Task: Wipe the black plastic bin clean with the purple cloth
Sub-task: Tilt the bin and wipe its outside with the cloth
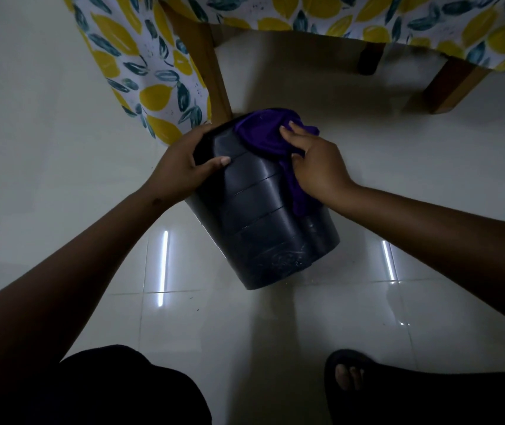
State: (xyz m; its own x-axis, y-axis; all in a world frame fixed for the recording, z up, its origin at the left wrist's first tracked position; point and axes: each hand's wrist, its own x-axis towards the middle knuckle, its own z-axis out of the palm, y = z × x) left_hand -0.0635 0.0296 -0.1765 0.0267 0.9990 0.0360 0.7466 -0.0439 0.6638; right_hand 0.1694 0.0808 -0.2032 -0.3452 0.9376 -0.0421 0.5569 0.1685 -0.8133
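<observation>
On glossy tile floor (245,317): bin (254,216) w/ cloth (263,133)

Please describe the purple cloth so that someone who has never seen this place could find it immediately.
Look at the white tiled floor in front of the table with the lemon-print tablecloth, where a black plastic bin lies tilted. The purple cloth is draped over the bin's far end, under the right hand. It is the only purple thing, and the only soft, crumpled one, on the bin.

A home, by the look of it — glossy floor tiles (275,326), lemon-print tablecloth (141,65) over wooden table legs (211,72).
</observation>
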